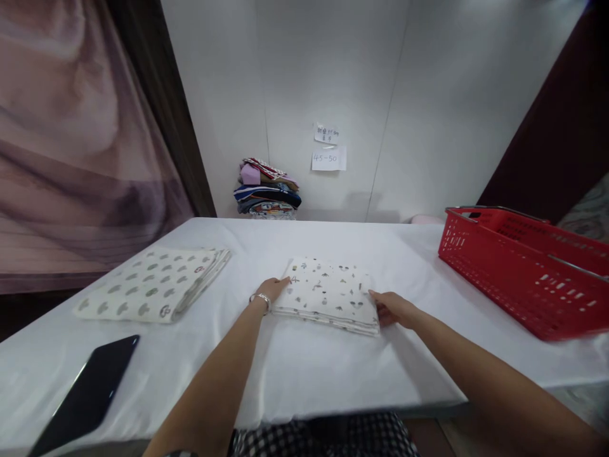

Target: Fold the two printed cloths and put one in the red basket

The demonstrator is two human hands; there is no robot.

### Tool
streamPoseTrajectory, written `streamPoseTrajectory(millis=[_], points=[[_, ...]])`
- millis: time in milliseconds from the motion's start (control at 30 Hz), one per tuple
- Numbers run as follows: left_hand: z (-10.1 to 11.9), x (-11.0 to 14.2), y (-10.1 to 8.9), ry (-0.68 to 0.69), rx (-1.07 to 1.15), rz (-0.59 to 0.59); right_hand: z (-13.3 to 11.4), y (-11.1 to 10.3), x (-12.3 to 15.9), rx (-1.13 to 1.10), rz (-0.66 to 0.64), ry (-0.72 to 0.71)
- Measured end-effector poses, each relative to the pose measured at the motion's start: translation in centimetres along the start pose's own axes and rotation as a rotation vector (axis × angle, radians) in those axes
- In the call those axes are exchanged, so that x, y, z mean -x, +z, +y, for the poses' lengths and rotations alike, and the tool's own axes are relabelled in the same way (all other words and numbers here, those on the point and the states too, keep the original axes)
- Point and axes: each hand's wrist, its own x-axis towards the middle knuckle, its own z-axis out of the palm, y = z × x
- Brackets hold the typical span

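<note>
A white folded cloth [328,292] with small scattered prints lies at the middle of the white-covered table, its layered folds facing me. My left hand [273,291], with a bracelet at the wrist, grips its left edge; the fingers beneath are hidden. At the right edge my right hand [394,308] holds the cloth, thumb on top and fingers curled at the side. Further left, a second folded cloth [152,284], cream with rows of grey-green mouse-head shapes, rests apart from both hands.
A black phone-like slab [90,387] lies at the front left of the table [333,381]. The red basket [514,273] stands at the right. Folded clothes [268,187] are stacked at the back by the wall, below paper notes [328,158].
</note>
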Motion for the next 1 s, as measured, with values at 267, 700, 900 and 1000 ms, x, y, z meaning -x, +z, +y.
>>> streamPoseTrajectory(millis=[267, 700, 900, 1000], points=[[-1.3, 0.3, 0.2, -0.006, 0.137, -0.031, 0.0, 0.3, -0.6, 0.060, -0.076, 0.137], [-1.1, 1.7, 0.1, 0.021, 0.233, -0.050, 0.3, 1.6, 0.3, -0.033, 0.035, -0.027], [0.0, 3.3, 0.8, 0.106, 0.142, -0.094, -1.0, -1.5, -1.6, -0.080, 0.240, -0.179], [0.8, 4.1, 1.0, 0.139, 0.047, -0.102, -0.6, -2.8, -2.1, -0.063, 0.234, -0.063]])
